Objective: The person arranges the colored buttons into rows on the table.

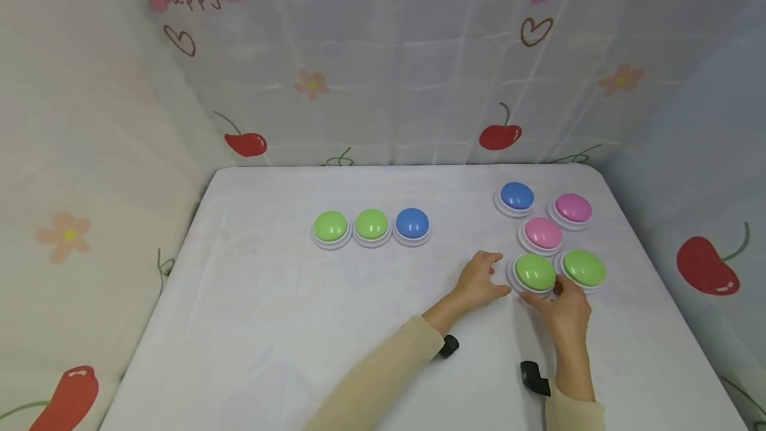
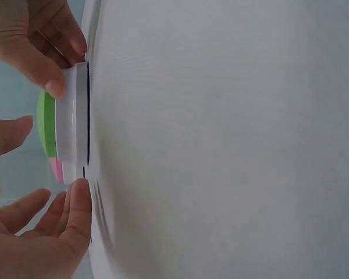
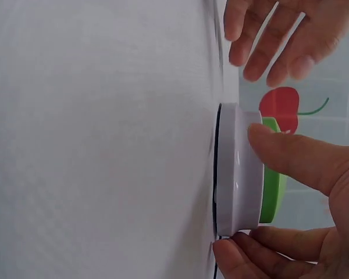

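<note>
Head view, nearest first: a black fitting [image 1: 534, 378] sits by the right wrist and another [image 1: 449, 346] by the left, both over the white surface [image 1: 251, 338]. Beyond them, the right hand [image 1: 562, 308] has a firm grip on the near green button [image 1: 535, 272], its thumb and fingers curled about the pale base, parted only as wide as that base. The button stands upright toward the surface's right edge; being round, it shows no long axis. It lies directly left of the right palm, so that hand is the nearer one. The left hand [image 1: 477, 281] holds nothing: thumb and fingers are spread facing the button's left side, just beside it, and both wrist views show a gap. A second green button [image 1: 584, 267] lies closer to the right edge. Farther back come a pink button [image 1: 543, 233], then, toward the far right corner, another pink one [image 1: 573, 207] and a blue one [image 1: 517, 196]. Left of these, nearer the far edge, a row of three buttons [image 1: 372, 224] runs roughly along that edge.
</note>
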The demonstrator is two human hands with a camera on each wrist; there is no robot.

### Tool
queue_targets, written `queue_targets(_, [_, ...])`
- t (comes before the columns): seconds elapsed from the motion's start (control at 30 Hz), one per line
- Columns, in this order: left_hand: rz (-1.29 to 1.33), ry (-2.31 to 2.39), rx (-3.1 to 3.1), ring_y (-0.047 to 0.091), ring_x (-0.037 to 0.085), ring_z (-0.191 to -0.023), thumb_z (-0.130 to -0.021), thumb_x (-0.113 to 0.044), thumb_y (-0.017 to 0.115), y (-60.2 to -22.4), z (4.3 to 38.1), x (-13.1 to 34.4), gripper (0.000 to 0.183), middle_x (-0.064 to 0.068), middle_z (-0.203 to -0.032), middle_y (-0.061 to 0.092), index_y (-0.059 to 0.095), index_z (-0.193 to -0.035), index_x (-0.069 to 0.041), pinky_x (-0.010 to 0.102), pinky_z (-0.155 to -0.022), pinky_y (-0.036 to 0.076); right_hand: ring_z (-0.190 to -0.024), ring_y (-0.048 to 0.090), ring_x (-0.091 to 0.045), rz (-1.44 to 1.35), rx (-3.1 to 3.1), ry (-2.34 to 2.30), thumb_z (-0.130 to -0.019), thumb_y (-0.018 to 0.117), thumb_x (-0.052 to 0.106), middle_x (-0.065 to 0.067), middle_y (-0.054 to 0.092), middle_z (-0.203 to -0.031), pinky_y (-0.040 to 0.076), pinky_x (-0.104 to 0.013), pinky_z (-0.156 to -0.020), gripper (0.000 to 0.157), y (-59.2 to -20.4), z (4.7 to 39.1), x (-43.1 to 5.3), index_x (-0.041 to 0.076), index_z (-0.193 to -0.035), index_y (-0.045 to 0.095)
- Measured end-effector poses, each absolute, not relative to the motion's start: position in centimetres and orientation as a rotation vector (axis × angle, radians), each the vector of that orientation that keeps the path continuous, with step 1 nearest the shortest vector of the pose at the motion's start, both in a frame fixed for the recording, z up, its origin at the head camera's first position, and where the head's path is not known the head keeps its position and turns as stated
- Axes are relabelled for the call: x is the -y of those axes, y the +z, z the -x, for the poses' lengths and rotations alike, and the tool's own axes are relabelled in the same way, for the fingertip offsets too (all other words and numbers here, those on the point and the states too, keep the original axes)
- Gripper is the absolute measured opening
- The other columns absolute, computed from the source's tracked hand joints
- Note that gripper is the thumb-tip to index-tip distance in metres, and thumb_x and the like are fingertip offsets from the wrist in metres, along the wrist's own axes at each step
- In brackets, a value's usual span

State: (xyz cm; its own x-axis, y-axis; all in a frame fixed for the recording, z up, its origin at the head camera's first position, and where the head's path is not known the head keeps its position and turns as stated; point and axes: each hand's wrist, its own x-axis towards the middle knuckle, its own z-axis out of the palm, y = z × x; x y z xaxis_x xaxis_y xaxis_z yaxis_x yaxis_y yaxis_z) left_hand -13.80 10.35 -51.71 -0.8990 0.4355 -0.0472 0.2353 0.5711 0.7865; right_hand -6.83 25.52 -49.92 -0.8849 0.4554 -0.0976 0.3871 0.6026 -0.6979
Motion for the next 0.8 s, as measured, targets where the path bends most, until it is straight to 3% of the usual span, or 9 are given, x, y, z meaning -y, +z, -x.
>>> queue_targets(0.57, [-0.618, 1.049, -2.516, 0.05, 0.001, -0.092, -0.085, -0.024, 0.075, -52.4, 13.8, -11.9, 0.066, 0.003, -0.124, 0.053, 0.049, -0.143, -0.008, 0.008, -0.077, 0.041, -0.118, 0.049, -0.053, 0.651, 2.66, 1.112, -0.073, 0.081, 0.005, -0.039, 0.054, -0.123, 0.035, -0.067, -0.102, 0.065, -51.0, 7.5, -25.7, -0.015, -0.128, 0.051])
queue_targets(0.8, [-0.618, 1.131, -2.59, 0.055, 0.008, -0.109, -0.083, -0.024, 0.077, -52.2, 13.6, -11.4, 0.06, 0.005, -0.125, 0.055, 0.056, -0.137, -0.008, 0.013, -0.094, 0.043, -0.121, 0.048, -0.051, 0.738, 2.657, 1.17, -0.077, 0.081, 0.011, -0.036, 0.051, -0.13, 0.039, -0.065, -0.102, 0.071, -50.8, 7.6, -25.1, -0.012, -0.135, 0.046])
